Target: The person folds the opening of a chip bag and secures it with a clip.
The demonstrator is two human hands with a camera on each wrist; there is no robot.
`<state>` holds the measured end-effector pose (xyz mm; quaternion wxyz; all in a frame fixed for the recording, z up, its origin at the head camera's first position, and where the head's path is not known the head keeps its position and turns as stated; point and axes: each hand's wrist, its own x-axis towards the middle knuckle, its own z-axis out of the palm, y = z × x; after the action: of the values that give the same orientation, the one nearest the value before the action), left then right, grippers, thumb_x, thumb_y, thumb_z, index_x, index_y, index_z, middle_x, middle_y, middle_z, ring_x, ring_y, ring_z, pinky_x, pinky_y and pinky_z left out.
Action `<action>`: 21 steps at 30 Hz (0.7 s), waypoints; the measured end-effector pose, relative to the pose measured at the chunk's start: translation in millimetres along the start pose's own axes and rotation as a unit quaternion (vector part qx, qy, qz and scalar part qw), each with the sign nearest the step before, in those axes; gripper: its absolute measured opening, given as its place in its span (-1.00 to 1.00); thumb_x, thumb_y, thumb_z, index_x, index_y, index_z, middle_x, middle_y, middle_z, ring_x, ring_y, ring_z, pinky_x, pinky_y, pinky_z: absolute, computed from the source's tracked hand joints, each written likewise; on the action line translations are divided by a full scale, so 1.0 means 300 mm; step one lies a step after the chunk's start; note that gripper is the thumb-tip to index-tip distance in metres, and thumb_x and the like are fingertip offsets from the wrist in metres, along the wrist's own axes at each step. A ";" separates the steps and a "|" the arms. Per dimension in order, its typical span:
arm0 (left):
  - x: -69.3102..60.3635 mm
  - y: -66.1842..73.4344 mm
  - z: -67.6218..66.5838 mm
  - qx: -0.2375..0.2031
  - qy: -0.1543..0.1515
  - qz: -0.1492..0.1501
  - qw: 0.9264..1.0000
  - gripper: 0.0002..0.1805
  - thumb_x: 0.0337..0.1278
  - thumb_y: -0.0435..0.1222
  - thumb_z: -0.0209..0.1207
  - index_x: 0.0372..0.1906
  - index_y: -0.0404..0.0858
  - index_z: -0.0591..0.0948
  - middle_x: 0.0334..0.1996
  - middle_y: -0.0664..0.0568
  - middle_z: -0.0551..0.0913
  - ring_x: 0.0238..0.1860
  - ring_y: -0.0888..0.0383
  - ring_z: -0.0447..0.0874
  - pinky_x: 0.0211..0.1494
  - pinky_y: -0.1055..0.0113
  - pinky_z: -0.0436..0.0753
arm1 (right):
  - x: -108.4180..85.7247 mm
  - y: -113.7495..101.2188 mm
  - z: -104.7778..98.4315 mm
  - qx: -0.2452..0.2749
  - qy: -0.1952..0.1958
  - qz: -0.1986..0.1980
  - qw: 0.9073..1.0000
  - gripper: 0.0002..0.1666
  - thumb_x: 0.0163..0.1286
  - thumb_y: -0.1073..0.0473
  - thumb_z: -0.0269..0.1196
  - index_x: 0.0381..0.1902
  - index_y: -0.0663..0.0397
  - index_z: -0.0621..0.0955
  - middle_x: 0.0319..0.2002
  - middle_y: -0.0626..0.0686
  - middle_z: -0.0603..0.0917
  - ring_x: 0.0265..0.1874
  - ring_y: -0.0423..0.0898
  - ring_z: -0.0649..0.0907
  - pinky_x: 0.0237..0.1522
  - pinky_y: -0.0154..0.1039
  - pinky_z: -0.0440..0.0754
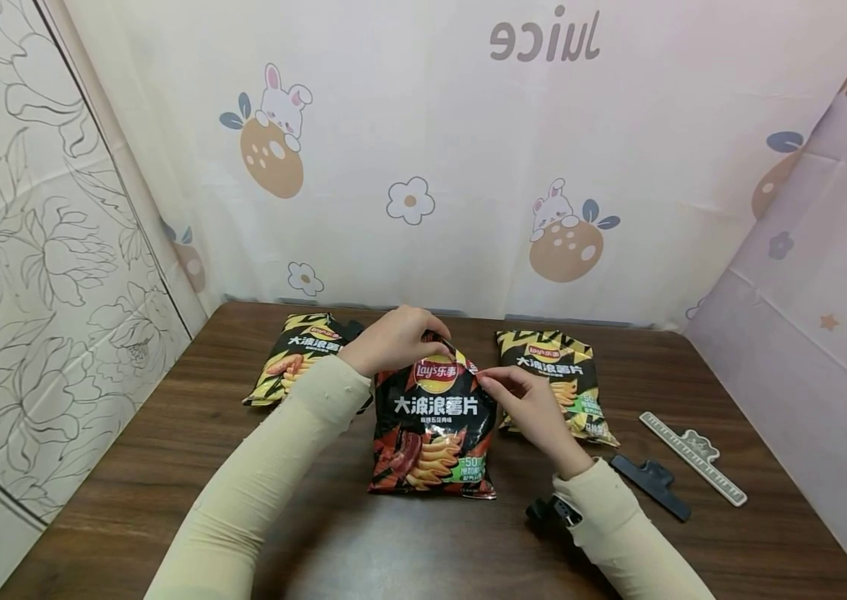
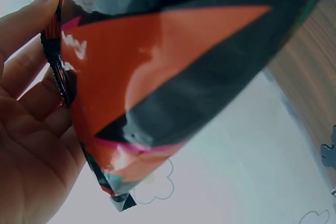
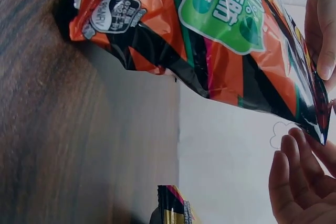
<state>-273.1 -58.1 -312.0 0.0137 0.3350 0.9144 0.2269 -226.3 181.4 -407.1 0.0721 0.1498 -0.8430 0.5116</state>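
Note:
A black and red Lay's chip bag (image 1: 434,442) stands upright on the table in the middle of the head view. My left hand (image 1: 397,340) grips its top edge from the left, with thumb and fingers on the seal. The right hand (image 1: 532,408) pinches the top right corner between thumb and index finger. Up close in the left wrist view, the left hand (image 2: 31,135) holds the crimped edge of the bag (image 2: 157,61). In the right wrist view, the right hand's other fingers (image 3: 294,166) stay loosely extended beside the corner.
Two yellow and black chip bags lie behind, one at left (image 1: 303,350) and one at right (image 1: 554,367). On the right of the wooden table (image 1: 168,467) lie a white clip (image 1: 694,458) and a dark grey clip (image 1: 651,486). A printed curtain (image 1: 468,275) hangs at the back.

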 end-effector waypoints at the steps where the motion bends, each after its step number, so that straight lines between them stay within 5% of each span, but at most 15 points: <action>1: 0.000 0.000 0.000 -0.002 0.000 0.001 1.000 -0.75 0.30 -0.16 0.23 -0.02 -0.14 0.73 -0.05 0.05 0.74 -0.10 0.18 0.70 -0.01 0.25 0.64 | 0.000 0.001 0.002 -0.002 0.000 0.000 1.000 -0.67 0.39 -0.08 0.26 -0.04 -0.04 0.72 -0.16 0.06 0.75 -0.26 -0.24 0.67 -0.25 -0.34 0.61; 21: -0.005 -0.002 0.009 -0.009 0.007 0.007 1.000 -0.73 0.29 -0.17 0.24 0.02 -0.15 0.70 0.00 0.04 0.71 -0.07 0.18 0.67 -0.01 0.25 0.63 | 0.003 0.004 0.021 0.017 0.012 0.022 1.000 -0.73 0.41 0.07 0.26 -0.14 0.15 0.71 -0.22 0.16 0.73 -0.33 -0.15 0.62 -0.31 -0.35 0.57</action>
<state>-271.9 -58.3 -314.9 0.0082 0.3400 0.9099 0.2374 -227.4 176.1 -410.8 0.0684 0.1258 -0.8362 0.5294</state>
